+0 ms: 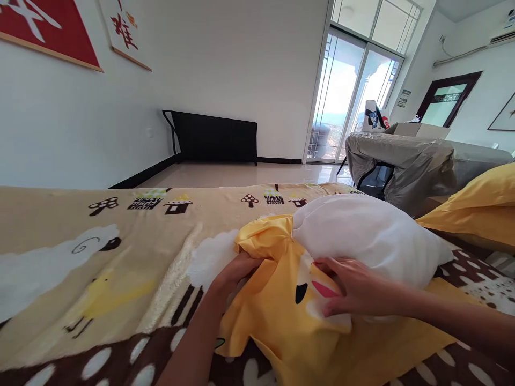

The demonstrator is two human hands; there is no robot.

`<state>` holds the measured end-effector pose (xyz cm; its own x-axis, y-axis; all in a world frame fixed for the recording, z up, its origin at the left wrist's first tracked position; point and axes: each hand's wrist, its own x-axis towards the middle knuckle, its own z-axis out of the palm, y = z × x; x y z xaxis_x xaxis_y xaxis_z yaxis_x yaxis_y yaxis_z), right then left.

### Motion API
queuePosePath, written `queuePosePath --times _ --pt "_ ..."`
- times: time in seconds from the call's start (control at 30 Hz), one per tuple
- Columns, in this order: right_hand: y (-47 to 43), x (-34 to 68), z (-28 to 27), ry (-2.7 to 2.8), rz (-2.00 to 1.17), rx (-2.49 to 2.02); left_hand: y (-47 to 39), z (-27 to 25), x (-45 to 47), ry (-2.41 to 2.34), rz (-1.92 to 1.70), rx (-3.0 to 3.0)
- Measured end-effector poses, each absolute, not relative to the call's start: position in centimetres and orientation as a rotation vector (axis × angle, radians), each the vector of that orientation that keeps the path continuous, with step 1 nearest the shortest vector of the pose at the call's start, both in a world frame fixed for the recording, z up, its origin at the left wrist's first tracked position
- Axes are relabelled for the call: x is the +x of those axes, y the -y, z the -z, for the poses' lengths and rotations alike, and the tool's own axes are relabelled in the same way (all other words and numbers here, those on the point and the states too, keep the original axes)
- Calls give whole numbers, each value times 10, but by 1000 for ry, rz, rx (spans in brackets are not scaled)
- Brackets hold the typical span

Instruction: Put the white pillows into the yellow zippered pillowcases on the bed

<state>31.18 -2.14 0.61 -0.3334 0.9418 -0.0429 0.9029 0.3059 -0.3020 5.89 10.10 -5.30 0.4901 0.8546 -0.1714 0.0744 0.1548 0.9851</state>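
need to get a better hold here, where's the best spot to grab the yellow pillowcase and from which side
Probably the bunched open edge of the yellow pillowcase, from the left. The fabric gathers there beside the left hand, while the white pillow and right hand cover the other side.

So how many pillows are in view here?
2. A white pillow lies mid-bed, half inside the yellow pillowcase under both hands; a yellow pillow sits at the right edge. Others may lie out of frame.

A sheep-print blanket covered the bed; a second yellow pillow lay at its right edge. Beyond, a black table stood against the wall, a grey-draped table near the glass doors
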Motion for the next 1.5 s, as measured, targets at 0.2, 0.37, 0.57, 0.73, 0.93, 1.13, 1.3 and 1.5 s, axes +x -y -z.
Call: queuePosePath --times 0.2,0.37,0.57,0.73,0.93,1.13,1.3,1.5 --pt "2 289 12 2348 -671 -1641 -91 34 96 -839 -1083 1076" --pt "-41 279 -32 1759 -588 -1280 -90 -4 90 -535 -1402 995" --pt "-104 269 4 2094 -637 -1466 -119 14 7 -1056 -1015 994" --pt "-114 243 39 2198 -792 -1401 -125 35 -7 -1223 -828 1398" --pt "-87 245 5 1296 -1461 -1176 -127 31 -11 -1346 -697 1444" --pt "-30 295 -12 1561 -1770 -1048 -124 3 -24 -1803 -1001 1527" --pt "-24 307 18 1964 -1513 -1074 -55 -50 42 -1537 -1294 2177" --pt "-47 279 32 2388 -687 -1550 6 -34 89 -1492 -330 2467"
